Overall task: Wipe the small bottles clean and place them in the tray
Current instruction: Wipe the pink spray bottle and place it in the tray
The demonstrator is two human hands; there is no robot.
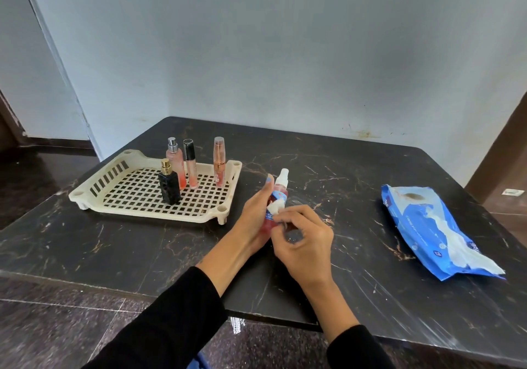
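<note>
Head view of the wiping step. The left hand (253,211) grips a red spray bottle (276,200) with a white cap, held tilted just above the dark marble counter (356,174), near the front right corner of the cream perforated tray (94,191). The right hand (302,236) pinches a small white wipe (275,207) against the bottle's label.

Four bottles already stand upright in the tray: a black bottle (169,187) with a gold cap, a pink sprayer (175,159), a dark-capped tube (190,163) and a rose-gold tube (219,161). A blue wipe packet (433,226) lies well apart on the right, a wipe trailing from its opening.

Risks, as judged: a damp bottle may slip from the left hand; the tall, narrow bottles may topple if the incoming bottle or a sleeve knocks them; a narrow base may sit unevenly on the grid.

Hidden: the bottle's lower half and far side lie behind both hands; the label text is illegible; remaining dirt cannot be assessed.
</note>
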